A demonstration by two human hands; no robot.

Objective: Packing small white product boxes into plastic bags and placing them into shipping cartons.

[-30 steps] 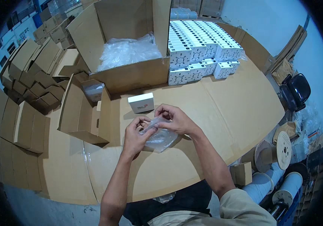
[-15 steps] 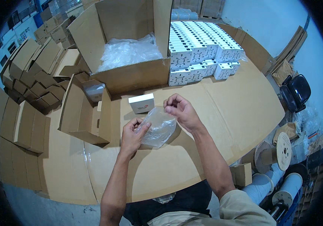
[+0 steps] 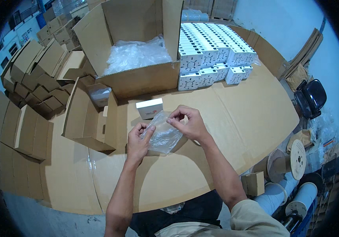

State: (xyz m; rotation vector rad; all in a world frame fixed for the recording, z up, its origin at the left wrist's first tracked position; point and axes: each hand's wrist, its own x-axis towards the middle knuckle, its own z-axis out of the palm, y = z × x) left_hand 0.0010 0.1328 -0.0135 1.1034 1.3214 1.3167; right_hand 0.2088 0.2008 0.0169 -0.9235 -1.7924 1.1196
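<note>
The left hand (image 3: 137, 145) pinches the left edge of a clear plastic bag (image 3: 163, 138); the right hand (image 3: 191, 123) grips its upper right edge between thumb and fingers. The bag is above the cardboard-covered surface (image 3: 169, 181), just nearer the person than a small white box (image 3: 149, 106).

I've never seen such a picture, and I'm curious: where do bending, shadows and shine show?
In the head view, the table has a bowed edge and the picture's corners are black; in that head view, shadow darkens the table below the left hand and right hand, and glints streak the clear plastic bag.
</note>
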